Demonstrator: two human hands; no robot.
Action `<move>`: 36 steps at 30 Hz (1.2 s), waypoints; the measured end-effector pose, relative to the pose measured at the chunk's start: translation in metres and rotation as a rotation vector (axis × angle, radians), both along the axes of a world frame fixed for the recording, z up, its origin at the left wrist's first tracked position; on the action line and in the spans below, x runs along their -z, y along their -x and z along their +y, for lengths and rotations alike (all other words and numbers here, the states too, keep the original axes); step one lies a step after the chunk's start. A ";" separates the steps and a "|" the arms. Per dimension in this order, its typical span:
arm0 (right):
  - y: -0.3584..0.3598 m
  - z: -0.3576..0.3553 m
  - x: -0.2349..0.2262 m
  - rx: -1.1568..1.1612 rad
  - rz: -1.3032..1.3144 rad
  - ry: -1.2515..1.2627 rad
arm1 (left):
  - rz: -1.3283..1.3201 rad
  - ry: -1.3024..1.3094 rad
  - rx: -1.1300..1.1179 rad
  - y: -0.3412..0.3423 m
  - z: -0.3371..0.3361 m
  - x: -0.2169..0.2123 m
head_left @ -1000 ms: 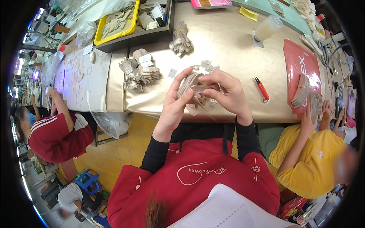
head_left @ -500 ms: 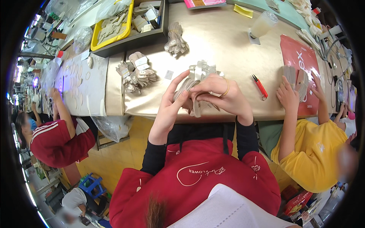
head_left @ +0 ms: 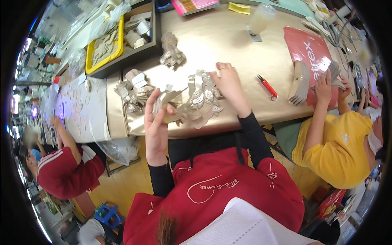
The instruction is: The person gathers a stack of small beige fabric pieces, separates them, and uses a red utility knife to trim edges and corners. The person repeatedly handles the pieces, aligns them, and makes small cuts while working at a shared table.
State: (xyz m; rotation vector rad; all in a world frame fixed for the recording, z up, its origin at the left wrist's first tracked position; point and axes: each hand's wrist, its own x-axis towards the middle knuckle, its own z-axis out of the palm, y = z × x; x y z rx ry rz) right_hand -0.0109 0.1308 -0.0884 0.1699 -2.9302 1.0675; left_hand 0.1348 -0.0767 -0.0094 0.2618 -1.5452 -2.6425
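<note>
My left hand (head_left: 157, 122) is closed around a fanned stack of thin, flat beige pieces (head_left: 168, 98), at the near left of a loose pile. That pile of beige cut pieces (head_left: 206, 96), some with small dark marks, lies in the middle of the gold-coloured table. At its far right edge is my right hand (head_left: 230, 83), fingers apart, thumb and fingertips close to the pieces. Whether those fingertips touch a piece is unclear. To the left sit two bundles of similar pieces (head_left: 136, 92), one topped with a white label. Another beige bundle (head_left: 172, 53) lies farther off.
A dark tray (head_left: 157, 49) with a yellow basket (head_left: 88, 61) stands far left. Red-handled snips (head_left: 267, 87) and a capped clear bottle (head_left: 261, 20) are to the right. A co-worker in yellow (head_left: 339, 147) handles pieces over a red sheet (head_left: 292, 36). Another co-worker (head_left: 69, 167) works at left.
My hands, together over the pile before, have separated: the left went left with a stack of beige pieces, the right opened and moved to the pile's far right. The whole view has shifted slightly.
</note>
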 end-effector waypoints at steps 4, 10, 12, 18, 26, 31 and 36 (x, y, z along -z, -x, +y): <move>-0.006 -0.009 0.023 -0.145 0.017 -0.112 | -0.018 0.038 -0.046 0.001 -0.003 0.003; -0.012 -0.010 0.023 -0.184 0.060 -0.011 | -0.032 0.027 -0.020 0.003 -0.008 0.006; -0.012 -0.011 0.021 -0.213 0.101 -0.029 | -0.036 0.024 -0.022 0.003 -0.009 0.007; -0.020 -0.003 -0.024 -0.238 -0.086 0.785 | 0.076 0.028 -0.132 0.005 -0.016 0.006; -0.041 0.021 -0.105 -0.752 -0.006 0.906 | 0.097 0.133 -0.116 0.016 -0.003 -0.016; -0.047 0.010 -0.102 -0.832 -0.012 0.842 | 0.044 0.206 0.020 0.018 0.024 -0.014; -0.047 0.007 -0.089 -0.731 0.228 0.822 | -0.053 0.230 0.133 0.015 0.024 -0.005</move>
